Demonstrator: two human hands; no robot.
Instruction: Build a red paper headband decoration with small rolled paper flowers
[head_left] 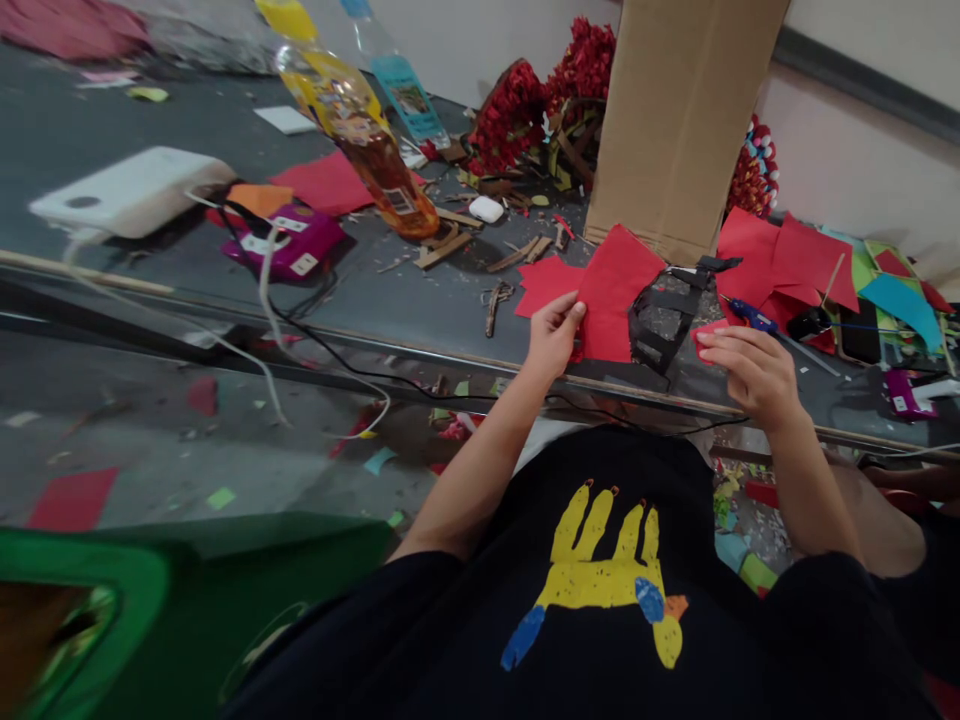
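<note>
My left hand (553, 338) pinches the left edge of a red paper sheet (619, 290) between thumb and fingers, just over the front of the table. Another red paper piece (551, 283) lies behind that hand. My right hand (757, 372) is closed on a small red paper piece (707, 338), held apart from the larger sheet. Between the hands lie black strips (664, 325), partly under the sheet; their material is unclear. A blue glue gun (750, 314) rests just beyond my right fingers, near more red paper sheets (814, 255).
A tall cardboard piece (675, 120) stands at the back beside red fringed bundles (517, 110). Leftward are a tea bottle (375, 150), a purple power strip (289, 243) and a white box (139, 185). Cables (390, 378) hang along the table edge. A green stool (247, 600) stands lower left.
</note>
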